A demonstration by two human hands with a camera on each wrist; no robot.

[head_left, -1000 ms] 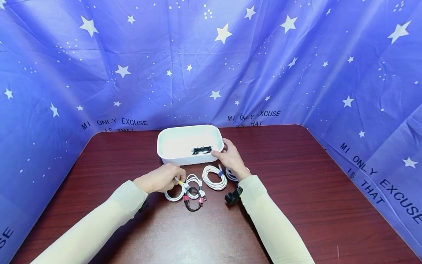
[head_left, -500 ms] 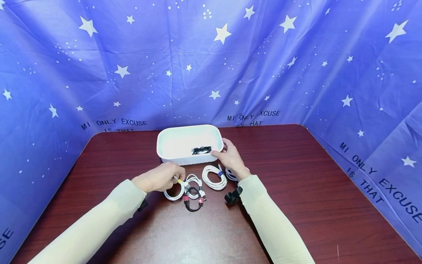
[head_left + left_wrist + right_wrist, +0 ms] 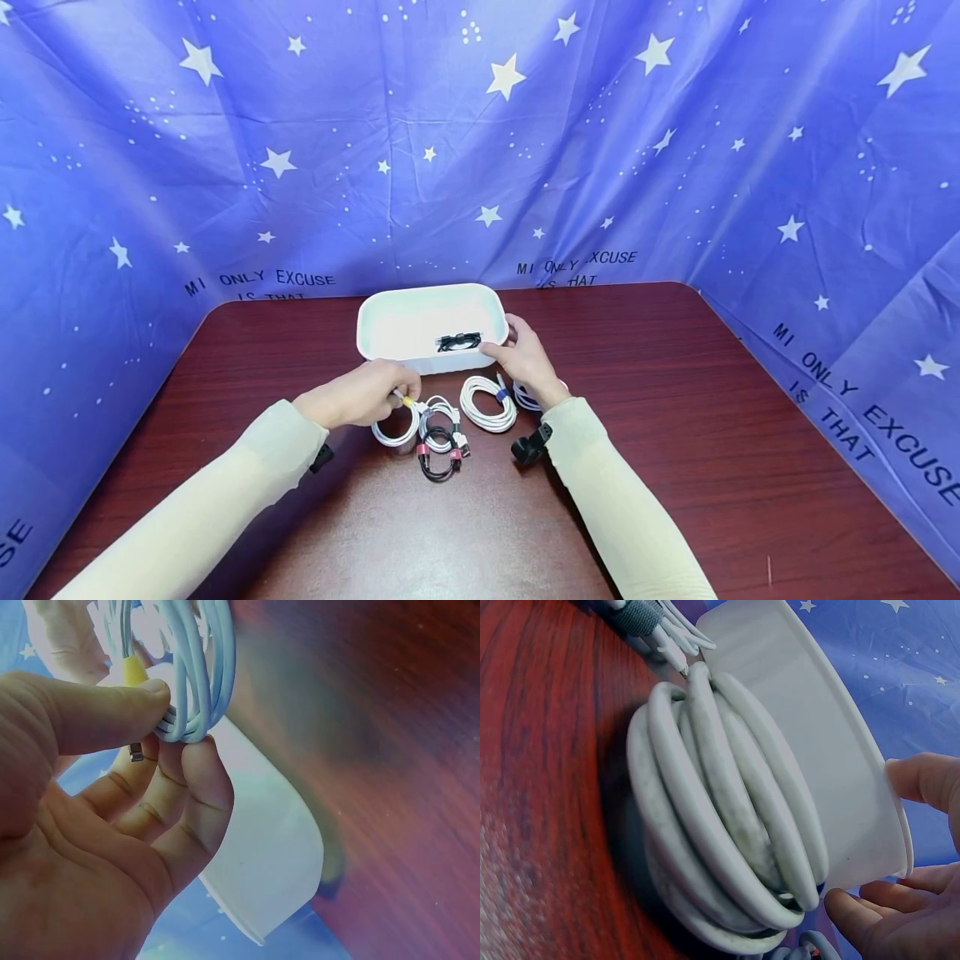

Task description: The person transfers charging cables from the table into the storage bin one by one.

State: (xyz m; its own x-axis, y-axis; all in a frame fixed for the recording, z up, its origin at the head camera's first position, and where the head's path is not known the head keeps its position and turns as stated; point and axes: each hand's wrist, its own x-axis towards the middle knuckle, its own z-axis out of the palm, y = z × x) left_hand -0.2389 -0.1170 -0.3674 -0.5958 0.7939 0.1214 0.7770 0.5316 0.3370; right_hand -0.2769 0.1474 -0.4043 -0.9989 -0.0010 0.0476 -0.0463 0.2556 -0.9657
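Observation:
My left hand (image 3: 360, 396) pinches a coiled white cable (image 3: 214, 660) between thumb and fingers. A yellow tie (image 3: 135, 671) wraps it, and a metal plug end (image 3: 136, 752) pokes out below my thumb. In the head view the coil hangs just in front of a white plastic bin (image 3: 405, 365). My right hand (image 3: 531, 360) grips the bin's right front corner, its thumb at the rim. Inside the bin, near that corner, lies a bundled black cable (image 3: 459, 342).
On the table, a white cable with a dark tie (image 3: 437, 400) overlaps a black cable with red ties (image 3: 440, 477). Beside them lies a thick white coil (image 3: 472, 417) with a blue tie. Another coil (image 3: 525, 402) is partly hidden by my right wrist. A starry blue curtain (image 3: 435, 100) surrounds the table.
My left hand has moved slightly up and toward the bin, drawing the yellow-tied white cable away from the others. My right hand stays at the bin's corner.

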